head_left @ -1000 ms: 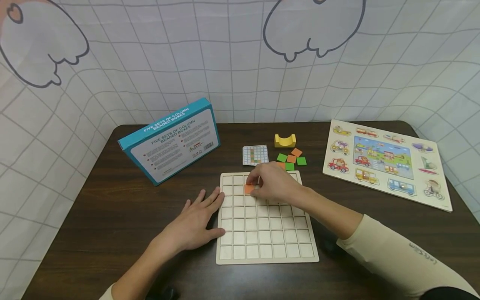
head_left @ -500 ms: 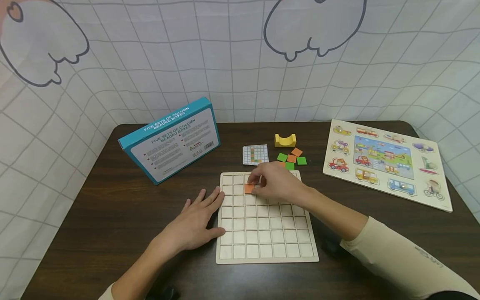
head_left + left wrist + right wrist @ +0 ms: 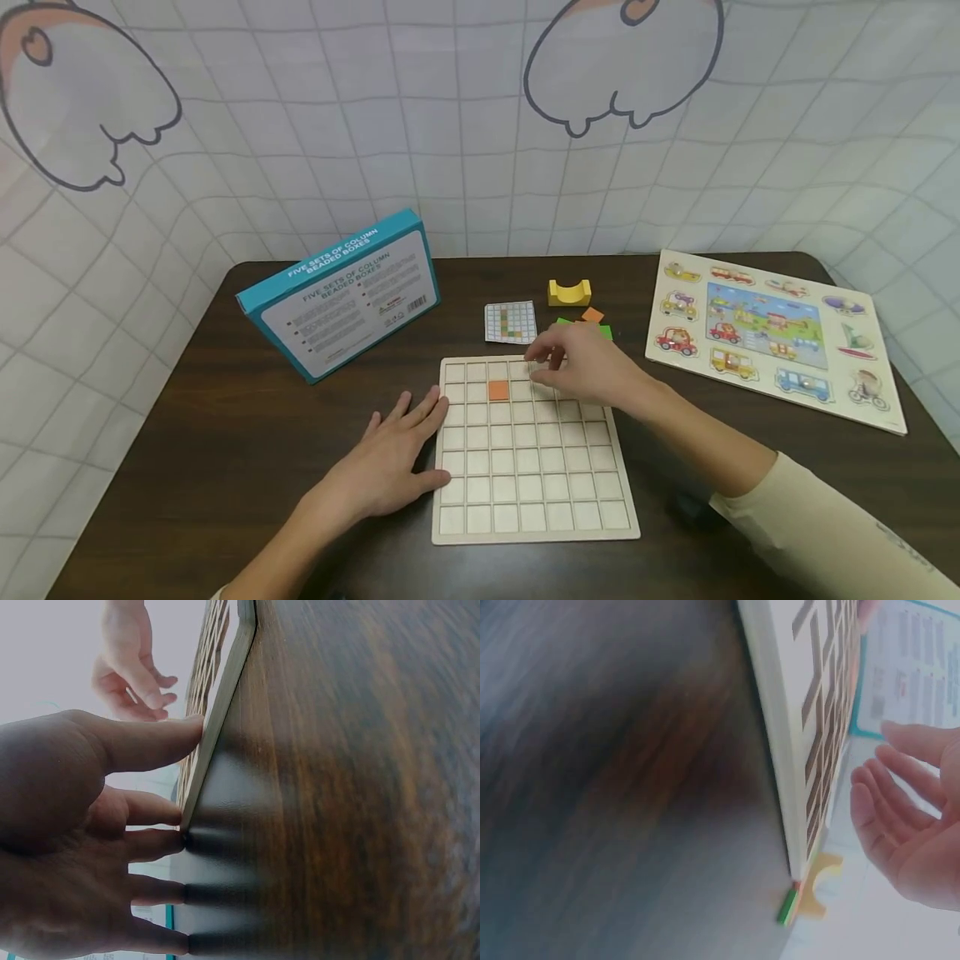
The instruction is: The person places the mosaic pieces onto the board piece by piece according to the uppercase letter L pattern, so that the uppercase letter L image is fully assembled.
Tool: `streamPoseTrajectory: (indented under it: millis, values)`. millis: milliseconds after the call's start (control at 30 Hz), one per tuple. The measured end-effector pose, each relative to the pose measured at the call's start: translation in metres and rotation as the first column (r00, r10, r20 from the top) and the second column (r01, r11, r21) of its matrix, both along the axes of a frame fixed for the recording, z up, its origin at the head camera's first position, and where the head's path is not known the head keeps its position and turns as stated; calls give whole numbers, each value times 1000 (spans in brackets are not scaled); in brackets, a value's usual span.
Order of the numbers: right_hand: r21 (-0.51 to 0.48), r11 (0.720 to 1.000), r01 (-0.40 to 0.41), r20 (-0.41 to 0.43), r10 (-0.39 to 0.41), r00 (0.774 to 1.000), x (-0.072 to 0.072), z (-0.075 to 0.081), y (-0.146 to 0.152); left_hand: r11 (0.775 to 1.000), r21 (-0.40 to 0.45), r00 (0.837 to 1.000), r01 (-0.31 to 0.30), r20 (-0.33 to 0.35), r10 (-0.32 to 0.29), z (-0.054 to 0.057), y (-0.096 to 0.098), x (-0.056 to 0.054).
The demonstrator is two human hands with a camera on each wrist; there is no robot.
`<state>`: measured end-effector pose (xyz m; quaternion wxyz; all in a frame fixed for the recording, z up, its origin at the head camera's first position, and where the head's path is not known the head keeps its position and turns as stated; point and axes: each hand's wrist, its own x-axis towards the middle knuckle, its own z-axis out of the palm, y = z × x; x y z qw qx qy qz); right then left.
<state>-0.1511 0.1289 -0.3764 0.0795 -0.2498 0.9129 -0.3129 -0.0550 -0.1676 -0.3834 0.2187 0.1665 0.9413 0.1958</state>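
Note:
A square wooden grid board (image 3: 525, 487) lies on the dark table in the head view. One orange square tile (image 3: 498, 390) sits in its second row from the far edge, third cell from the left. My left hand (image 3: 386, 462) is spread flat, its thumb and fingertips touching the board's left edge; the left wrist view shows those straight fingers (image 3: 154, 889) too. Above the board's far right part hovers my right hand (image 3: 581, 367), fingers loosely bent; in the right wrist view nothing shows between thumb and fingers (image 3: 900, 799). It partly hides loose orange (image 3: 592, 314) and green tiles (image 3: 606, 332).
A small printed pattern card (image 3: 510, 322) lies just beyond the board, with a yellow curved block (image 3: 569, 293) to its right. At the back left a blue box (image 3: 352, 304) stands propped at an angle. A vehicle picture puzzle (image 3: 780, 337) lies on the right.
My right hand has let go of the orange tile, which stays in its cell, and has moved right towards the loose tiles. The left hand keeps its place. The head view has tilted up slightly.

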Motion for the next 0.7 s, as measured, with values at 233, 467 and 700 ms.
streamPoseTrajectory:
  millis: [233,467,700]
  values:
    - [16,998,59,-23,-58,998,-6,2,20,1000,0,1000,-2,1,2,0,-1,1]
    - [65,989,132,-25,-131,991,-13,8,40,1000,-5,1000,-1,2,1,-1,0,0]
    - [113,979,167,-40,-163,986,-24,10,56,1000,-6,1000,2,-16,-2,-3,2,0]
